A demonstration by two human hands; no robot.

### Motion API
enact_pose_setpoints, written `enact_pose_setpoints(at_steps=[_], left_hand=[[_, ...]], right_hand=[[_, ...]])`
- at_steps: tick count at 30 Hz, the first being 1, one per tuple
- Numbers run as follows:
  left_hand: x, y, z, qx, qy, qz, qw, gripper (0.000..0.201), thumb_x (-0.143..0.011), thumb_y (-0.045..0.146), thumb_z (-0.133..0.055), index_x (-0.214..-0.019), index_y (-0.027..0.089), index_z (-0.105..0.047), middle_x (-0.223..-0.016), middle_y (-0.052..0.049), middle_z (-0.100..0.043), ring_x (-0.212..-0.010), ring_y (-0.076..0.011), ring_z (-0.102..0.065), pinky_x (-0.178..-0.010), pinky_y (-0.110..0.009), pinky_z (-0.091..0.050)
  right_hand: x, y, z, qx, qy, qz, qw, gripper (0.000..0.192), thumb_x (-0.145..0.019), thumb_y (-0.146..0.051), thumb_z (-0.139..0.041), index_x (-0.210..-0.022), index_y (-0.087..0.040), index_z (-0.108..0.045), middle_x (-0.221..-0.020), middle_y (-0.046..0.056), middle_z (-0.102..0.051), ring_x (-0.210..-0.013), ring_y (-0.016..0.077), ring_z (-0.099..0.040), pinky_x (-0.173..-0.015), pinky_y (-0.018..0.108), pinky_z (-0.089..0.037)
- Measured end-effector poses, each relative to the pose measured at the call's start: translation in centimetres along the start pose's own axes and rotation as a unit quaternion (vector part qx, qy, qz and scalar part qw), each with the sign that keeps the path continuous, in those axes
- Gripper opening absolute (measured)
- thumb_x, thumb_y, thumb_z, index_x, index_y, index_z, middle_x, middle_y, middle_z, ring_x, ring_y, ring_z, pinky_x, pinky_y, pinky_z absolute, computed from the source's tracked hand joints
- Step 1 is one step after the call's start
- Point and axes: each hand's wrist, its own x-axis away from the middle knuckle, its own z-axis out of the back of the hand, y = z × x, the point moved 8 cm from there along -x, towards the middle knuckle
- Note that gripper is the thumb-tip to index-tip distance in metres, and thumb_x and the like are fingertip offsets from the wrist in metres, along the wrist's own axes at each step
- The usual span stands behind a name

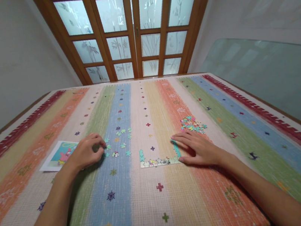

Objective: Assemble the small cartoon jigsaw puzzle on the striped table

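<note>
A partly joined jigsaw puzzle edge (158, 162) forms a U on the striped cloth, with a pale bottom row and short teal sides. My right hand (196, 147) rests at its right side, fingers stretched out, fingertips on the teal column and thumb by the lower right corner. To the left, my left hand (90, 151) has its fingers curled together beside loose teal puzzle pieces (123, 145). Whatever lies between those fingertips is hidden. Partly behind the left wrist lies a picture sheet (56, 157) with a pink cartoon figure on teal.
A heap of mixed puzzle pieces (193, 124) lies just beyond my right hand. The striped tablecloth (163, 198) covers the table. Wooden doors with glass panes (117, 14) stand past the far edge, and a pale glass-like panel (269, 72) is at the right.
</note>
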Motion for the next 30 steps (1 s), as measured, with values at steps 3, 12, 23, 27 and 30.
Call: enact_pose_setpoints(at_steps=[3,12,23,27,30], left_hand=[[0.5,-0.1,-0.3,0.022,-0.087,0.030,0.996,0.018,-0.075,0.032,-0.055,-0.075,0.019,-0.068,-0.074,-0.003,-0.067,-0.068,-0.0181,-0.060,-0.070,-0.032,-0.048],[0.9,-0.2,-1.1,0.047,-0.157,0.066,0.984,0.028,-0.080,0.044,-0.061,-0.081,0.019,-0.074,-0.076,-0.005,-0.071,-0.068,-0.0184,-0.062,-0.068,-0.031,-0.047],[0.7,0.5,-1.5,0.039,-0.148,0.069,0.986,0.022,-0.077,0.036,-0.056,-0.076,0.018,-0.069,-0.064,-0.003,-0.065,-0.058,-0.0166,-0.056,-0.060,-0.029,-0.042],[0.6,0.7,-1.7,0.026,-0.148,0.066,0.986,0.021,-0.075,0.035,-0.055,-0.077,0.018,-0.068,-0.064,-0.003,-0.064,-0.058,-0.0171,-0.057,-0.060,-0.030,-0.042],[0.6,0.6,-1.7,0.014,-0.137,0.060,0.989,0.021,-0.073,0.033,-0.054,-0.079,0.019,-0.069,-0.067,-0.003,-0.065,-0.060,-0.0180,-0.059,-0.062,-0.031,-0.044]], right_hand=[[0.0,0.0,0.0,0.002,0.006,0.003,1.000,0.061,-0.092,-0.045,-0.065,-0.147,-0.021,-0.053,-0.143,0.014,-0.061,-0.129,0.0351,-0.055,-0.112,0.058,-0.044],[0.1,0.0,-0.1,0.005,0.016,0.017,1.000,0.060,-0.093,-0.046,-0.065,-0.146,-0.021,-0.053,-0.142,0.014,-0.062,-0.129,0.0343,-0.056,-0.112,0.058,-0.044],[0.2,0.4,-0.1,0.002,0.017,-0.012,1.000,0.070,-0.091,-0.047,-0.065,-0.153,-0.021,-0.044,-0.143,0.016,-0.061,-0.126,0.0388,-0.057,-0.106,0.060,-0.048],[0.2,0.3,-0.1,0.002,0.014,-0.011,1.000,0.070,-0.091,-0.047,-0.065,-0.152,-0.021,-0.044,-0.143,0.017,-0.061,-0.126,0.0389,-0.057,-0.106,0.060,-0.049],[0.2,0.3,0.0,0.000,0.012,-0.011,1.000,0.070,-0.091,-0.046,-0.065,-0.153,-0.021,-0.044,-0.143,0.016,-0.062,-0.126,0.0388,-0.057,-0.106,0.060,-0.048]])
